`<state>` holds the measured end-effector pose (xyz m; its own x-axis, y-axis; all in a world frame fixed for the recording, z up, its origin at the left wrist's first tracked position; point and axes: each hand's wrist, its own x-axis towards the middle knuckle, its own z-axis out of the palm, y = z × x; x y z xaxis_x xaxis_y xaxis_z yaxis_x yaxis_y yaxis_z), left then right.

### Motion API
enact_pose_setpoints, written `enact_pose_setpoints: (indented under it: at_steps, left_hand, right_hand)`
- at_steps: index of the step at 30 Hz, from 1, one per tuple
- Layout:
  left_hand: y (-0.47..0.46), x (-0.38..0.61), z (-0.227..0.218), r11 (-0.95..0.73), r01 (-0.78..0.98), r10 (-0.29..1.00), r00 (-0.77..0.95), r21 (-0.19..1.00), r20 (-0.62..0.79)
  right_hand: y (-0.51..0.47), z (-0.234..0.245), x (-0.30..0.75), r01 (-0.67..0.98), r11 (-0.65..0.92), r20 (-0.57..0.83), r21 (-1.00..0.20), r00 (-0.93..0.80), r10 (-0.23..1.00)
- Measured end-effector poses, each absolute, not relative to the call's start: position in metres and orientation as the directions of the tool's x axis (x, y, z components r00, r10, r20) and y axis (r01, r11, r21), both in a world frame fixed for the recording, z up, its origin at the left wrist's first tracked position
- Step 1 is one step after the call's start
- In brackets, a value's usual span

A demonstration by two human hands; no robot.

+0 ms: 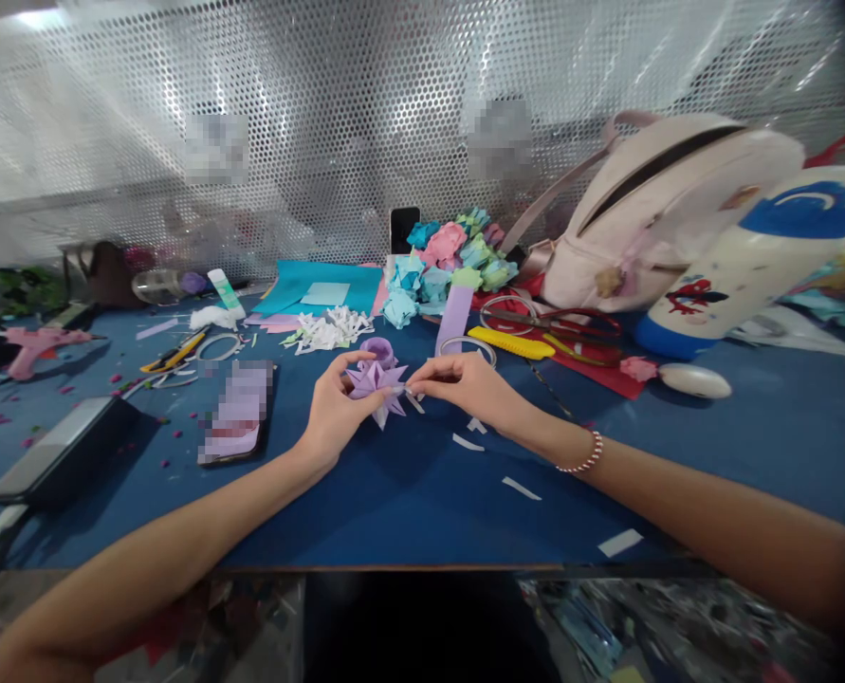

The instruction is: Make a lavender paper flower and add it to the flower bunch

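Observation:
A purple folded-paper star (377, 381) with many points is gripped by my left hand (337, 403), thumb in front and fingers behind. Just behind the star stands a ring of purple tape or paper (377, 349). My right hand (468, 384) is closed in a pinch at the star's right side, its fingertips at one of the points; whatever small bit lies between them is too small to make out. White paper strips (468, 442) lie on the blue table below my right hand. Behind that hand is a purple paper strip (456, 318).
Cut white scraps (333, 329), crumpled paper flowers (443, 251) and teal sheets (322, 287) lie at the back. A yellow cutter (511, 342), scissors (571, 321), bottle (756, 256) and bag (650, 209) are at right. A phone (241, 413), power bank (59, 451) and pink glue gun (34, 349) sit left.

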<state>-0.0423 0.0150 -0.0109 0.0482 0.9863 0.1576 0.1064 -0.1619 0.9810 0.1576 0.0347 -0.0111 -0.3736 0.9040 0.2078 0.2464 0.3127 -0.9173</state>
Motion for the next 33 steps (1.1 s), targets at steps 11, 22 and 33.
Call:
enact_pose_setpoints:
  at_steps: [11, 22, 33]
  left_hand:
    - [0.016, -0.047, -0.01, -0.132, 0.02, 0.991, 0.012, 0.991, 0.132]
    - [0.016, -0.045, -0.016, -0.176, 0.087, 0.977, 0.14, 0.98, 0.163]
    - [0.018, -0.05, -0.015, -0.23, 0.246, 0.944, 0.29, 0.942, 0.155]
  right_hand:
    - [0.049, 0.004, 0.181, 0.308, 0.498, 0.494, -0.81, -0.097, 0.864]
    - [0.034, -0.003, 0.166, 0.389, 0.608, 0.369, -0.692, -0.532, 0.762]
    - [0.082, 0.016, 0.239, 0.767, 0.603, 0.084, -0.219, -0.601, 0.795]
